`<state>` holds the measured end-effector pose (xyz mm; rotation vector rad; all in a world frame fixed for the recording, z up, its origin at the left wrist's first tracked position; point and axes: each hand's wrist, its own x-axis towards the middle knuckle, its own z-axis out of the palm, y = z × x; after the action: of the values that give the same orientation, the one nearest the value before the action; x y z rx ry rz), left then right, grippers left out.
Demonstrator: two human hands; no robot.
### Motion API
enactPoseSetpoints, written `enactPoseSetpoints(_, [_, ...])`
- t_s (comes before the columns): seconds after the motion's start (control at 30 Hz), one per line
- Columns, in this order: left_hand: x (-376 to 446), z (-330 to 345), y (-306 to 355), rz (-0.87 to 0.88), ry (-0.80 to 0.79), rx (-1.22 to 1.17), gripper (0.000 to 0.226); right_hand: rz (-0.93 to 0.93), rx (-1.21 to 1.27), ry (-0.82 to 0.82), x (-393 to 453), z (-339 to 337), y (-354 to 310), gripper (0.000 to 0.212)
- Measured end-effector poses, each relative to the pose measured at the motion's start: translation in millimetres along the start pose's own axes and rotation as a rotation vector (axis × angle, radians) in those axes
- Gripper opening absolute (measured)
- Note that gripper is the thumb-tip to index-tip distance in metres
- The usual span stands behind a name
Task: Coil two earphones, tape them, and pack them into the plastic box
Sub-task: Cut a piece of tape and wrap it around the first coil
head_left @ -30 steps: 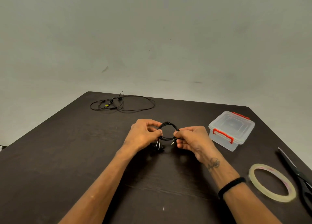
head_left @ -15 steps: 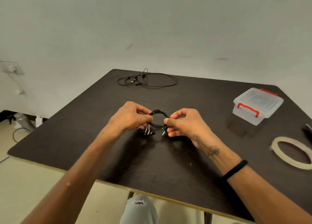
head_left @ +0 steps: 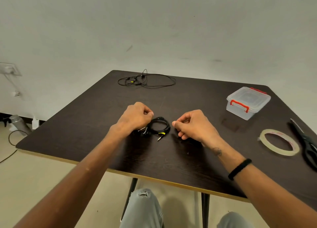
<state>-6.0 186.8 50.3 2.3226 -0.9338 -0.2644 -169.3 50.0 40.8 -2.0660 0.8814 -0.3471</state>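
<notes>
A coiled black earphone [head_left: 160,126] lies flat on the dark table [head_left: 154,159], its jack pointing toward me. My left hand [head_left: 135,117] is curled at the coil's left edge and covers part of the earbuds; whether it grips them is hidden. My right hand [head_left: 192,124] is curled just right of the coil, not touching it and holding nothing. A second, loose black earphone [head_left: 147,81] sprawls at the table's far edge. The clear plastic box [head_left: 247,102] with red clips stands closed at the far right.
A roll of clear tape [head_left: 279,142] lies flat at the right, with black scissors [head_left: 307,145] beside it at the table's right edge. My knees show below the near edge. A socket and cables are on the floor at left.
The coil, held up between both hands before, now lies on the table. My right hand has let go and moved slightly right. The camera has pulled back.
</notes>
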Motion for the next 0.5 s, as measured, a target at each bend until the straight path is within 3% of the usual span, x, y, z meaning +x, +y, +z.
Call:
enactPoseSetpoints(0.27, [-14, 23, 55, 0.296, 0.237, -0.221, 0.017, -0.033, 0.091, 0.157, -23, -48, 29, 0.014])
enactPoseSetpoints(0.5, [-35, 111, 141, 0.500, -0.064, -0.268, 0.025, -0.077, 0.160, 0.362, -73, -140, 58, 0.009])
